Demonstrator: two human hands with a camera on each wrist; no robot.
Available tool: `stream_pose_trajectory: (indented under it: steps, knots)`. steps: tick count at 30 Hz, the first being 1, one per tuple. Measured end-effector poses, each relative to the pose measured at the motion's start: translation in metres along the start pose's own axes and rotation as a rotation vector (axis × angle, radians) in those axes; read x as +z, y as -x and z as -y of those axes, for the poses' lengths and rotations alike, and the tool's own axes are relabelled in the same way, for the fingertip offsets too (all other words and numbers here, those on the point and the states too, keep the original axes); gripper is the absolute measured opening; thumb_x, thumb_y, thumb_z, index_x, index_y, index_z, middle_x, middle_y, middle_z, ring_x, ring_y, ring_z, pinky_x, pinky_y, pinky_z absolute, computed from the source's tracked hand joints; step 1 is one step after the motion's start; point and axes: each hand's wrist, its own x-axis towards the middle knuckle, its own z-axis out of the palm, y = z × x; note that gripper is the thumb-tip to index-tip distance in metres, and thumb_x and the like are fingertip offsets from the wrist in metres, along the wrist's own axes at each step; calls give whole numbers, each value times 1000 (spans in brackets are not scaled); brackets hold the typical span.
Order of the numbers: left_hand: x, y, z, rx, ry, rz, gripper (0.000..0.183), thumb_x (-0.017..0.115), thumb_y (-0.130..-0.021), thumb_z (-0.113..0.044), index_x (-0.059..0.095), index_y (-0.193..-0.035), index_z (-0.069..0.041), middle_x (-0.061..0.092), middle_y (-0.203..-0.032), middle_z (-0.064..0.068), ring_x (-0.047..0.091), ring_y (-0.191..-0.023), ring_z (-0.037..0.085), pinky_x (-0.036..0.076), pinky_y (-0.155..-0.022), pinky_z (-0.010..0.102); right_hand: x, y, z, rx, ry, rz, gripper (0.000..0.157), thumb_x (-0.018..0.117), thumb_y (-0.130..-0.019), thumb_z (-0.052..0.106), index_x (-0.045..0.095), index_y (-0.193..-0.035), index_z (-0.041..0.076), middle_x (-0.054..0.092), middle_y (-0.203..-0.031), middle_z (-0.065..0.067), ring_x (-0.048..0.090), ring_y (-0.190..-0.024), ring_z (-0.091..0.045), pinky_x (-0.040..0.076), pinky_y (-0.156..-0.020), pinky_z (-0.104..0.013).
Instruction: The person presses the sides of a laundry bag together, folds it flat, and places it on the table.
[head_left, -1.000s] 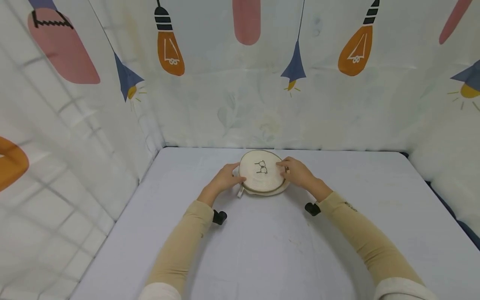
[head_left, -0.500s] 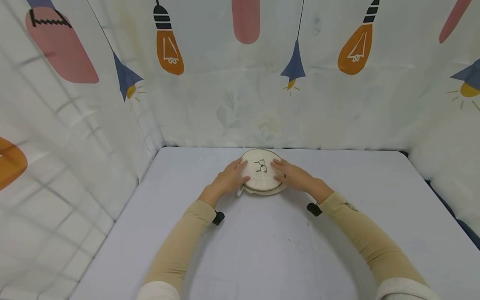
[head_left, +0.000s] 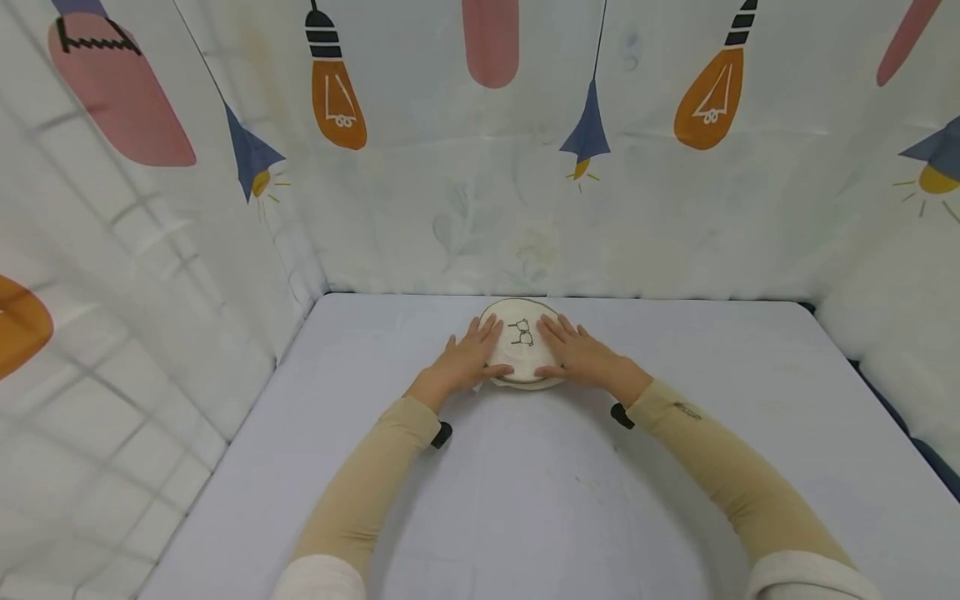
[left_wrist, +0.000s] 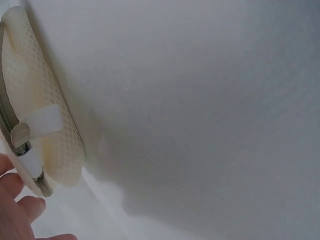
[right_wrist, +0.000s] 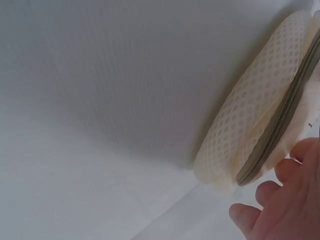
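A round cream mesh laundry bag point(head_left: 525, 360) lies at the far middle of the table, a small dark line drawing on its top. My left hand point(head_left: 467, 357) rests on its left side, fingers straight and spread, thumb near the front edge. On the right side my right hand point(head_left: 591, 357) lies in the same way. In the right wrist view, a closed olive zip point(right_wrist: 280, 117) runs around the bag's side above coarse mesh. The left wrist view shows the zip pull point(left_wrist: 21, 135) and a white tag point(left_wrist: 46, 120). Each palm's underside is hidden.
The white-covered table point(head_left: 525, 500) spreads out in front of the bag. Its far edge lies just behind the bag, against a printed curtain point(head_left: 480, 208). A second curtain side point(head_left: 150, 333) hangs along the left edge.
Both hands have moved from holding the bag's sides inward onto its top, and their fingers have straightened and spread. The bag has stayed in about the same place.
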Motion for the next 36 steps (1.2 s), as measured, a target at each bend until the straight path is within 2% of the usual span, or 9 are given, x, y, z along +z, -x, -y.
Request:
stream_pose_trajectory:
  steps: [10, 16, 21, 29, 36]
  knots:
    - [6, -9, 0, 3, -23, 10, 96, 55, -101, -57, 5, -165, -6, -3, -171, 10, -5, -156, 35, 11, -118, 69, 4, -5, -4, 13, -38, 5, 98, 56, -102, 54, 4, -161, -5, 0, -169, -22, 1, -154, -44, 14, -121, -62]
    - [7, -12, -4, -33, -56, 53, 99, 53, -100, -60, 2, -165, -5, -6, -171, 8, -8, -155, 36, 10, -117, 71, 6, -9, -5, 2, 14, 44, 101, 53, -102, 57, 2, -161, -7, -3, -168, -23, 1, -154, -44, 14, -121, -60]
    - [7, -13, -9, -65, -104, 89, 99, 52, -100, -61, 1, -164, -5, -7, -171, 8, -6, -155, 36, 12, -116, 72, 6, -11, -4, 16, 10, 86, 101, 52, -103, 57, 0, -160, -7, -5, -169, -23, -1, -154, -43, 12, -122, -60]
    - [1, -14, -20, -110, -81, 139, 98, 53, -101, -59, 2, -165, -5, -8, -171, 8, -6, -155, 38, 13, -117, 70, 3, -12, -1, 44, 27, 132, 100, 51, -103, 58, 0, -161, -6, -5, -169, -22, -1, -154, -41, 13, -121, -60]
    - [2, -13, -18, -135, -62, 162, 99, 54, -101, -59, 1, -165, -5, -10, -171, 8, -7, -155, 38, 13, -117, 71, 2, -14, 1, 46, -1, 153, 100, 52, -103, 57, 0, -161, -5, -5, -169, -20, -3, -155, -39, 15, -121, -61]
